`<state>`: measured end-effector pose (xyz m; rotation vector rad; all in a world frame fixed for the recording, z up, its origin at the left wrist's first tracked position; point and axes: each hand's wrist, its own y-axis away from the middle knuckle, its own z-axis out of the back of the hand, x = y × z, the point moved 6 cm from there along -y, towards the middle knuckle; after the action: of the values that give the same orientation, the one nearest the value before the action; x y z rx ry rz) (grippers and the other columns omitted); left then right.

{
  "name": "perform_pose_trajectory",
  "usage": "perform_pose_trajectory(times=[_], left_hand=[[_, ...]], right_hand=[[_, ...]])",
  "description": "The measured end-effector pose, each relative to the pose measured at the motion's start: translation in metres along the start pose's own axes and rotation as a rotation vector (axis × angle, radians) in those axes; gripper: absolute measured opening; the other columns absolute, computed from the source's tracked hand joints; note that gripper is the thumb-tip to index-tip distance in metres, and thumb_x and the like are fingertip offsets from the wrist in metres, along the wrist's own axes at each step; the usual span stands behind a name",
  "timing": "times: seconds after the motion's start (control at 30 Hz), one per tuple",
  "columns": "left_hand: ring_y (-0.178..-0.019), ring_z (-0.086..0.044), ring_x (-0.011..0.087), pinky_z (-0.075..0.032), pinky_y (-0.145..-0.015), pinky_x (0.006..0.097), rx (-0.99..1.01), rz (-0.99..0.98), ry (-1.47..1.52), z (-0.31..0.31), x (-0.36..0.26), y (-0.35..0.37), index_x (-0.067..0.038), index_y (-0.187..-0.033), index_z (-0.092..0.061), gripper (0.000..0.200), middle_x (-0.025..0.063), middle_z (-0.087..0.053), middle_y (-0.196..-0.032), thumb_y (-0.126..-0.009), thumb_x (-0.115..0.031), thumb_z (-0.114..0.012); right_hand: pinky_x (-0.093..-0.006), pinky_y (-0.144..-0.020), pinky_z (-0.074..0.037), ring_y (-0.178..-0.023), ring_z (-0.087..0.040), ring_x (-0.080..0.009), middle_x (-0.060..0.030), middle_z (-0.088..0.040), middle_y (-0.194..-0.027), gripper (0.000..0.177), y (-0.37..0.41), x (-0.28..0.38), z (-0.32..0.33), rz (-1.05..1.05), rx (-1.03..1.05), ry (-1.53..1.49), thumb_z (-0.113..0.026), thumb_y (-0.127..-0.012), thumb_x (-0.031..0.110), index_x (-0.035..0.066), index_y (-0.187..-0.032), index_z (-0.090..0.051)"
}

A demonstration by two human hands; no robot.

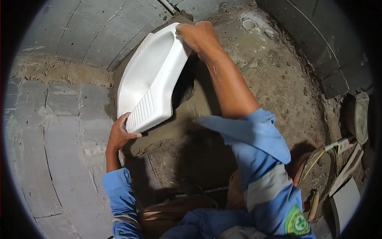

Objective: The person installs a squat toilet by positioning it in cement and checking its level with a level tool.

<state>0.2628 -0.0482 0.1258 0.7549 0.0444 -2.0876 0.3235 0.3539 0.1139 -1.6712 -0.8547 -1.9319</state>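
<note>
A white ceramic squat toilet pan (153, 79) with ridged foot rests is held tilted over the rough mortar floor, its right side raised above a dark hollow. My left hand (118, 134) grips its near left corner, thumb on the front edge and fingers over the rim. At the far end, my right hand (200, 36) is closed over the top right edge of the pan. The underside of the pan and whatever it rests on are hidden.
Grey block walls (59, 135) stand close on the left and behind. A round pipe opening (249, 24) sits in the floor at the back right. At the right lie a mortar-crusted bucket (318, 171), a wooden handle (314, 206) and a grey board (345, 205).
</note>
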Motion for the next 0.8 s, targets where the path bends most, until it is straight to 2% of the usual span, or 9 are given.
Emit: perform_pose_trajectory(times=[0.03, 0.23, 0.47, 0.67, 0.73, 0.77, 0.8], left_hand=[[-0.113, -0.06, 0.0213, -0.044, -0.103, 0.0344, -0.002, -0.001, -0.045, 0.0, -0.003, 0.0, 0.002, -0.132, -0.057, 0.092, 0.0107, -0.066, -0.121, -0.051, -0.015, -0.096], [-0.118, -0.059, 0.0226, -0.042, -0.106, 0.0357, 0.013, 0.037, -0.1, 0.005, 0.0, 0.0, 0.002, -0.135, -0.056, 0.099, 0.0121, -0.065, -0.126, -0.048, -0.018, -0.098], [-0.121, -0.059, 0.0244, -0.042, -0.108, 0.0371, 0.02, 0.042, -0.172, 0.008, 0.0, -0.001, 0.001, -0.135, -0.056, 0.101, 0.0122, -0.065, -0.127, -0.047, -0.021, -0.099], [-0.119, -0.059, 0.025, -0.042, -0.108, 0.0368, 0.028, 0.001, -0.206, 0.003, 0.001, -0.003, 0.0, -0.133, -0.058, 0.098, 0.0121, -0.065, -0.126, -0.046, -0.019, -0.099], [-0.118, -0.06, 0.0248, -0.043, -0.107, 0.0367, 0.025, 0.011, -0.188, -0.001, 0.001, -0.004, -0.001, -0.133, -0.058, 0.097, 0.0117, -0.065, -0.125, -0.046, -0.019, -0.099], [-0.117, -0.06, 0.0247, -0.044, -0.106, 0.0365, 0.022, 0.021, -0.172, -0.002, 0.001, -0.004, -0.001, -0.132, -0.059, 0.096, 0.0114, -0.065, -0.125, -0.046, -0.018, -0.099], [-0.117, -0.06, 0.0247, -0.044, -0.106, 0.0365, 0.013, 0.011, -0.171, -0.004, 0.0, -0.006, -0.001, -0.132, -0.059, 0.096, 0.0114, -0.065, -0.125, -0.046, -0.018, -0.099]], right_hand=[[-0.0412, -0.096, -0.052, -0.107, -0.069, -0.0384, -0.0255, -0.071, -0.111, 0.052, -0.001, -0.002, -0.002, -0.047, 0.033, 0.059, -0.061, -0.073, 0.034, -0.007, -0.102, -0.073], [-0.0402, -0.094, -0.052, -0.105, -0.069, -0.0378, -0.0236, -0.071, -0.11, 0.051, -0.011, 0.002, 0.003, 0.021, 0.14, 0.04, -0.059, -0.074, 0.034, -0.006, -0.103, -0.073], [-0.0407, -0.094, -0.052, -0.104, -0.069, -0.0372, -0.0226, -0.072, -0.108, 0.047, -0.011, 0.002, 0.005, -0.005, 0.124, -0.026, -0.062, -0.073, 0.031, -0.005, -0.101, -0.074], [-0.0415, -0.094, -0.052, -0.104, -0.069, -0.0375, -0.022, -0.073, -0.105, 0.043, -0.008, 0.002, 0.012, 0.006, 0.112, 0.091, -0.063, -0.074, 0.03, -0.004, -0.099, -0.075], [-0.0421, -0.09, -0.052, -0.098, -0.07, -0.0391, -0.0275, -0.071, -0.105, 0.057, -0.008, 0.001, 0.012, 0.046, 0.076, 0.134, -0.065, -0.076, 0.043, -0.009, -0.096, -0.073], [-0.0421, -0.09, -0.052, -0.098, -0.07, -0.0391, -0.0275, -0.071, -0.105, 0.057, -0.006, 0.001, 0.012, 0.05, 0.074, 0.133, -0.065, -0.076, 0.043, -0.009, -0.096, -0.073], [-0.0421, -0.092, -0.052, -0.103, -0.069, -0.0398, -0.0263, -0.072, -0.107, 0.05, -0.005, 0.003, 0.014, 0.035, 0.071, 0.189, -0.064, -0.074, 0.036, -0.007, -0.098, -0.074]])
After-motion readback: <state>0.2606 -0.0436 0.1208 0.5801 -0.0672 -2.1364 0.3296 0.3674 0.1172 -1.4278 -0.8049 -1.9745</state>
